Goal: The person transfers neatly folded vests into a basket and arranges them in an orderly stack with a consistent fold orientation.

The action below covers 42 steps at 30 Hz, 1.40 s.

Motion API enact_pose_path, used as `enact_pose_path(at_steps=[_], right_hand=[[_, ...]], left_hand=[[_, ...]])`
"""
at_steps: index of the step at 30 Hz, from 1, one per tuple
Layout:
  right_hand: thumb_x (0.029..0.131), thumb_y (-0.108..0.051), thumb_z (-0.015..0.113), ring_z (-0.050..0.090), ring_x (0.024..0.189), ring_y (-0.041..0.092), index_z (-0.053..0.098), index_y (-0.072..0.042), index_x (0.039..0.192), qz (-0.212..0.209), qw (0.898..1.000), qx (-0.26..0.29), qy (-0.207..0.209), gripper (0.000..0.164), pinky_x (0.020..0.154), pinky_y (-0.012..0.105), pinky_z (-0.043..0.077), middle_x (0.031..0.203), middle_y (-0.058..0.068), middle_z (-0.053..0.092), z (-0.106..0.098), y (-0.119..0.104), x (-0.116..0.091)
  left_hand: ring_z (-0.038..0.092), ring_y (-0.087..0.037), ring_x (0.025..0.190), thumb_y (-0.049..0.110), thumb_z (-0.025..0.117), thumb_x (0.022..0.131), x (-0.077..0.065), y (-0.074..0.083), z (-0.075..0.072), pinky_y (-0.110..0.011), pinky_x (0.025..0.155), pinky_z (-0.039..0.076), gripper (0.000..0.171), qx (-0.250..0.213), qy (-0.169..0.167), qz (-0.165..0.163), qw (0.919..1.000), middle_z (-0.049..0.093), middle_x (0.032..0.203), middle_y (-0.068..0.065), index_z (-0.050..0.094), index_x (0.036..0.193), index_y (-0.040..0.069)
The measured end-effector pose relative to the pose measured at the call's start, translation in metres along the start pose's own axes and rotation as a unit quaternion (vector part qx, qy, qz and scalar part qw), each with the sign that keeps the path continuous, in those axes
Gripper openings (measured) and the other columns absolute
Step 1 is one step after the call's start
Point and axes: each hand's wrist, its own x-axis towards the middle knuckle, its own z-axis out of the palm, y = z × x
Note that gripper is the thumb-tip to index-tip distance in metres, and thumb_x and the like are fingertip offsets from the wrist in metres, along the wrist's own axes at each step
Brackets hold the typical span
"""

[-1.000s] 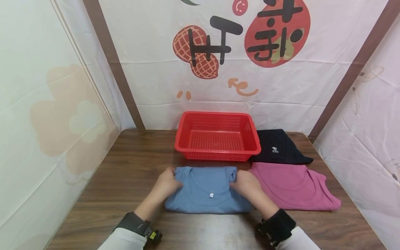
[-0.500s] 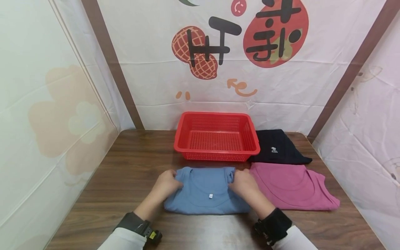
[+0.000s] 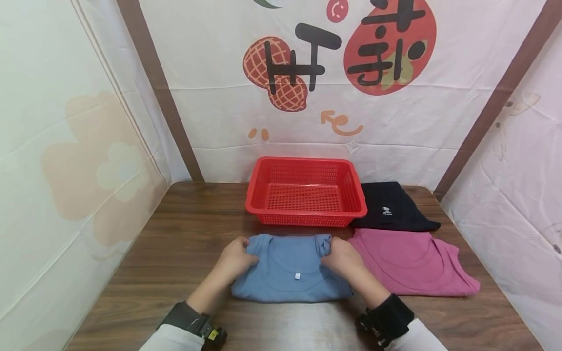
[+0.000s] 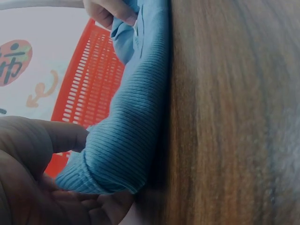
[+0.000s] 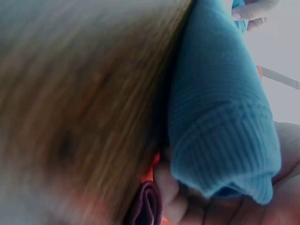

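A folded blue shirt [image 3: 291, 268] with a small white tag at its neckline lies on the table in front of the basket. My left hand [image 3: 235, 258] grips its left side, thumb on top and fingers beneath the ribbed edge, as the left wrist view shows. On the opposite side, my right hand [image 3: 344, 256] holds the shirt's upper right part, where the cloth bunches a little. In the right wrist view the fingers of the right hand [image 5: 243, 206] pass under the ribbed blue fold.
Behind the shirt stands a red plastic basket [image 3: 307, 217] with nothing in it. A folded pink shirt [image 3: 412, 263] lies to the right, close to my right hand. Beyond it is a folded black garment [image 3: 391, 207] beside the basket. White printed cloth walls enclose the brown wooden table [image 3: 171, 243].
Both hands keep their hold on the blue shirt. Its top right corner bunches slightly more beside my right hand; the shirt has hardly moved.
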Motion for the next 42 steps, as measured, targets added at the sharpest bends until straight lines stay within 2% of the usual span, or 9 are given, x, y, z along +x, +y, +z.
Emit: enact_pose_path(at_steps=[5, 10, 15, 21, 25, 31, 35, 42], right_hand=[[0.082, -0.014, 0.078, 0.050, 0.069, 0.020, 0.060, -0.002, 0.101, 0.006, 0.999, 0.037, -0.007, 0.029, 0.061, 0.033, 0.040, 0.080, 0.006, 0.053, -0.004, 0.004, -0.001], [0.083, -0.013, 0.077, 0.049, 0.071, 0.019, 0.058, -0.002, 0.099, -0.007, 0.997, 0.080, -0.007, 0.027, 0.062, 0.033, 0.039, 0.080, 0.006, 0.051, -0.009, 0.007, -0.007], [0.082, -0.013, 0.076, 0.052, 0.075, 0.019, 0.060, -0.001, 0.103, -0.025, 0.994, 0.102, 0.007, 0.029, 0.066, 0.032, 0.044, 0.086, 0.006, 0.058, -0.014, 0.010, -0.012], [0.084, -0.016, 0.077, 0.056, 0.084, 0.021, 0.062, -0.001, 0.110, -0.026, 0.993, 0.114, 0.013, 0.034, 0.075, 0.036, 0.048, 0.098, 0.007, 0.064, -0.022, 0.011, -0.016], [0.086, -0.018, 0.077, 0.058, 0.088, 0.021, 0.061, 0.000, 0.114, -0.014, 0.991, 0.132, 0.003, 0.036, 0.077, 0.037, 0.050, 0.102, 0.008, 0.065, -0.030, 0.011, -0.020], [0.088, -0.020, 0.076, 0.059, 0.093, 0.022, 0.060, 0.000, 0.118, -0.003, 0.987, 0.163, -0.007, 0.039, 0.082, 0.038, 0.051, 0.108, 0.010, 0.065, -0.042, 0.013, -0.026], [0.090, -0.020, 0.075, 0.058, 0.097, 0.023, 0.059, 0.000, 0.121, -0.001, 0.981, 0.193, -0.014, 0.041, 0.083, 0.037, 0.051, 0.112, 0.011, 0.064, -0.050, 0.014, -0.029], [0.092, -0.019, 0.073, 0.058, 0.103, 0.026, 0.055, 0.001, 0.129, 0.009, 0.969, 0.245, -0.029, 0.045, 0.084, 0.037, 0.053, 0.119, 0.014, 0.060, -0.064, 0.013, -0.034]], left_hand=[[0.061, -0.029, 0.099, 0.009, 0.075, 0.084, -0.003, -0.001, -0.002, -0.050, 0.090, 0.053, 0.055, -0.020, -0.001, -0.004, 0.9998, 0.064, 0.106, -0.016, 0.054, 0.133, -0.005], [0.060, -0.036, 0.116, 0.010, 0.074, 0.087, -0.004, 0.000, -0.004, -0.053, 0.094, 0.053, 0.054, -0.031, -0.012, -0.020, 0.9992, 0.061, 0.123, -0.021, 0.052, 0.135, -0.001], [0.054, -0.042, 0.130, 0.012, 0.072, 0.091, -0.009, 0.003, -0.007, -0.058, 0.098, 0.051, 0.053, -0.045, -0.023, -0.031, 0.9982, 0.057, 0.136, -0.024, 0.049, 0.138, 0.003], [0.054, -0.042, 0.132, 0.012, 0.070, 0.093, -0.017, 0.008, -0.010, -0.059, 0.101, 0.048, 0.053, -0.055, -0.020, -0.009, 0.9983, 0.056, 0.139, -0.024, 0.047, 0.140, 0.004], [0.056, -0.037, 0.129, 0.013, 0.069, 0.094, -0.022, 0.013, -0.013, -0.057, 0.100, 0.049, 0.052, -0.057, -0.013, 0.004, 0.9983, 0.058, 0.137, -0.021, 0.047, 0.140, 0.006], [0.052, -0.040, 0.133, 0.012, 0.067, 0.094, -0.032, 0.020, -0.019, -0.060, 0.105, 0.045, 0.051, -0.063, -0.002, 0.039, 0.9972, 0.053, 0.143, -0.023, 0.045, 0.140, 0.004], [0.053, -0.038, 0.131, 0.011, 0.066, 0.095, -0.038, 0.025, -0.022, -0.059, 0.104, 0.046, 0.051, -0.078, -0.001, 0.047, 0.9959, 0.054, 0.140, -0.023, 0.043, 0.140, 0.005], [0.051, -0.038, 0.134, 0.011, 0.062, 0.098, -0.047, 0.038, -0.028, -0.060, 0.105, 0.046, 0.052, -0.098, -0.007, 0.055, 0.9937, 0.051, 0.146, -0.021, 0.037, 0.143, 0.007]])
